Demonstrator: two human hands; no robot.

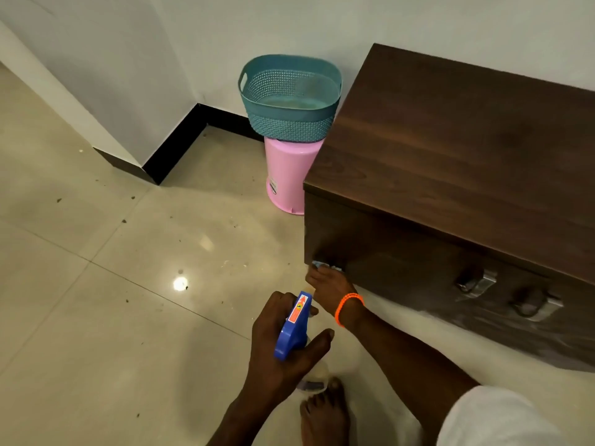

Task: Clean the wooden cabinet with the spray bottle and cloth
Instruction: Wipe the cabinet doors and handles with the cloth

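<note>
The dark wooden cabinet (450,162) stands on the right against the wall, with metal handles (476,281) on its front. My left hand (283,355) grips a spray bottle with a blue trigger head (294,326), held low over the floor and pointing up towards the cabinet. My right hand (331,289), with an orange bracelet on the wrist, presses a small bluish cloth (325,266) against the lower left corner of the cabinet front. Most of the cloth is hidden under my fingers.
A teal perforated basket (289,98) sits on top of a pink bin (288,175) in the corner, just left of the cabinet. The beige tiled floor (128,284) carries scattered dark specks. My bare foot (325,413) rests below the bottle.
</note>
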